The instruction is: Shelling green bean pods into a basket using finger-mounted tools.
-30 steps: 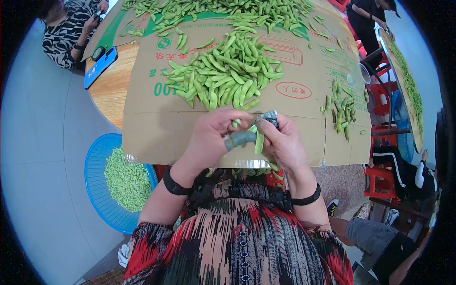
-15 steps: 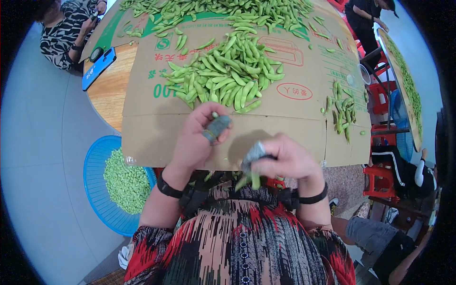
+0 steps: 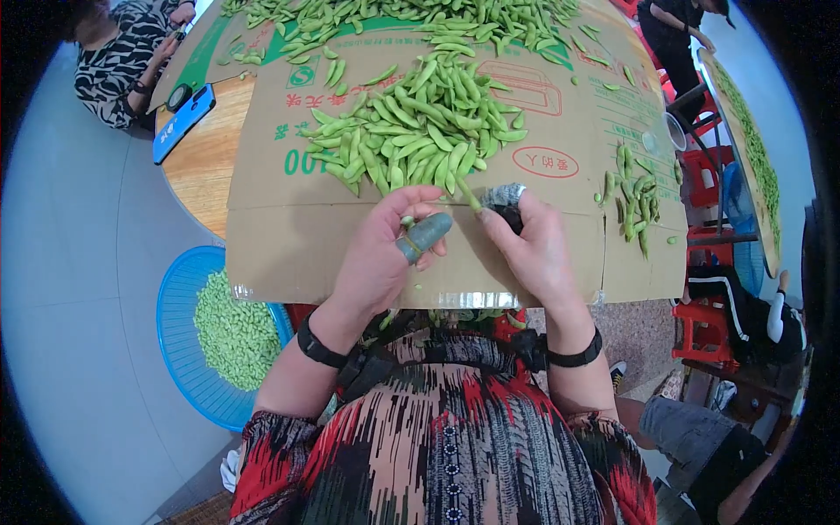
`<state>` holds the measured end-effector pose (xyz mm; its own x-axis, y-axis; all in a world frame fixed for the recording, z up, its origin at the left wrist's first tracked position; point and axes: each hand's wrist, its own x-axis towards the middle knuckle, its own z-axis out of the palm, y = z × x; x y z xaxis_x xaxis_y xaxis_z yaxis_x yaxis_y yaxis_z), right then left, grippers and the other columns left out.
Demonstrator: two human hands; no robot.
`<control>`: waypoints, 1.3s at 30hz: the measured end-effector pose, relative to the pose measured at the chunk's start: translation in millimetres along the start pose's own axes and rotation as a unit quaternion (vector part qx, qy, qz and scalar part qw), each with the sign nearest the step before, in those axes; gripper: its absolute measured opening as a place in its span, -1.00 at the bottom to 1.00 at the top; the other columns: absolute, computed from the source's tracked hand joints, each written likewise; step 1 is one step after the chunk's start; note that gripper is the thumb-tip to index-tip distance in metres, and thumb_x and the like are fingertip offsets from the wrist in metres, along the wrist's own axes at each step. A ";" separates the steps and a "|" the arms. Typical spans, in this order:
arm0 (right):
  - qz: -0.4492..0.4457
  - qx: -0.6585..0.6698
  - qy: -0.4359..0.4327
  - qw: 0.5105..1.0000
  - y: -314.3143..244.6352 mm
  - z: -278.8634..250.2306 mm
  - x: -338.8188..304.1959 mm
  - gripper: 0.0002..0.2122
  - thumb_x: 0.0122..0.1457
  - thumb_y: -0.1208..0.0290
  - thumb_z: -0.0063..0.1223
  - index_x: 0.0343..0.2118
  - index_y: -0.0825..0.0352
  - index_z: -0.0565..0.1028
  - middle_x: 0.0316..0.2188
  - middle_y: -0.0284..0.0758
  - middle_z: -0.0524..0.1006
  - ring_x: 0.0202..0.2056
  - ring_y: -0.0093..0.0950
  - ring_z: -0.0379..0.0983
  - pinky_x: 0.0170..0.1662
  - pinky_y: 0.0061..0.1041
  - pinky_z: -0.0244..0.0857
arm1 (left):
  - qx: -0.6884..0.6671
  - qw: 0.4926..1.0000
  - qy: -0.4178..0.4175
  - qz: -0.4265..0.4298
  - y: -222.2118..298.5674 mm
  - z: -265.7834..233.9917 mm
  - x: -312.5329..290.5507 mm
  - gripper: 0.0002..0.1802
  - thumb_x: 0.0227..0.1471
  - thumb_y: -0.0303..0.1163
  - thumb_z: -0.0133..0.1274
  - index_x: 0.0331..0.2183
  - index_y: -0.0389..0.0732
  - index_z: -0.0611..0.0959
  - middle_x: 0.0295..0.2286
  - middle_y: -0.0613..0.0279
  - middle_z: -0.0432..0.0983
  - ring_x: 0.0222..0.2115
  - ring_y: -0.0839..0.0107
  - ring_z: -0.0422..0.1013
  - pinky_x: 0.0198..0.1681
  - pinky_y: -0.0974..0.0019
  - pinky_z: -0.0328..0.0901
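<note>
Over the near edge of the flattened cardboard, whose matte brown surface is creased and edged with shiny clear tape, the two hands work well clear of each other. The right hand pinches a slim green pod by its lower end, thumb against a finger wrapped in rough grey cloth; the pod slants up toward the pile. The left hand is loosely curled around a small, smooth bean, its thumb sheathed in a dull grey-green sleeve with a yellowish band. Just beyond the hands lies a heaped pile of pods, flattish, curved and bumpy along their sides. A broader mass of pods covers the far end, and a small cluster of browner pods sits at the right. Beneath the cardboard, grained wood shows on the rounded worktop, with a glossy blue phone at its left. Lower left, a ribbed blue plastic basket holds plump, pale green shelled beans.
</note>
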<state>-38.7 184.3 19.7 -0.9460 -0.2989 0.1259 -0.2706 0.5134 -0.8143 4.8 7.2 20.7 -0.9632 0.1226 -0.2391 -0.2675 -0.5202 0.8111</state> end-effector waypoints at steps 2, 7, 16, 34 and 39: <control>0.104 0.240 -0.058 0.963 -9.5 1.4 -9.1 -0.88 0.10 0.44 0.02 -0.43 0.38 0.41 -0.67 -0.50 0.38 -0.64 -0.68 0.26 -0.59 -0.63 0.14 | -0.030 0.999 -0.012 0.001 -4.3 1.3 3.3 -0.87 -0.03 -0.51 0.04 -0.34 -0.25 0.52 -0.49 0.40 0.38 -0.51 0.65 0.29 -0.53 0.60 0.13; 0.192 0.395 -0.218 0.871 -21.9 -10.7 -17.3 -0.82 0.24 0.33 -0.19 -0.42 0.30 0.38 -0.63 -0.56 0.30 -0.64 -0.79 0.10 -0.62 -0.76 -0.04 | -0.037 0.997 0.004 0.070 -14.4 -0.4 8.6 -0.88 -0.05 -0.51 0.07 -0.35 -0.21 0.54 -0.53 0.42 0.43 -0.65 0.73 0.15 -0.63 0.61 -0.03; 0.200 0.466 -0.251 0.824 -14.8 -8.5 -19.1 -0.82 0.27 0.36 -0.28 -0.33 0.30 0.38 -0.61 -0.52 0.31 -0.69 -0.79 0.03 -0.65 -0.80 -0.09 | 0.135 0.983 0.055 0.111 -12.5 6.0 3.8 -0.97 -0.07 -0.52 0.07 -0.49 -0.20 0.53 -0.57 0.48 0.38 -0.54 0.70 0.23 -0.46 0.59 0.13; 0.055 0.142 -0.065 0.986 -14.3 3.9 -20.5 -0.86 0.17 0.43 -0.10 -0.44 0.37 0.42 -0.69 -0.53 0.36 -0.70 -0.71 0.21 -0.64 -0.68 0.07 | 0.136 0.989 0.007 0.063 -15.3 4.9 4.9 -0.85 -0.08 -0.59 0.01 -0.35 -0.28 0.51 -0.54 0.43 0.37 -0.51 0.64 0.28 -0.43 0.59 0.19; 0.215 0.384 -0.150 0.886 -10.8 -2.3 -15.6 -0.85 0.18 0.41 -0.11 -0.43 0.37 0.42 -0.70 -0.53 0.36 -0.67 -0.73 0.22 -0.61 -0.70 0.07 | -0.040 0.997 -0.054 -0.034 -8.7 -4.2 6.6 -0.85 -0.03 -0.55 -0.04 -0.31 -0.25 0.51 -0.53 0.41 0.39 -0.55 0.65 0.26 -0.51 0.63 0.12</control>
<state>-21.4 185.2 27.8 -0.8109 -0.4682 -0.3509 0.4125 -0.0321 -0.9104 0.9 8.9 9.9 -0.9409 0.2488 -0.2299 -0.3343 -0.5724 0.7488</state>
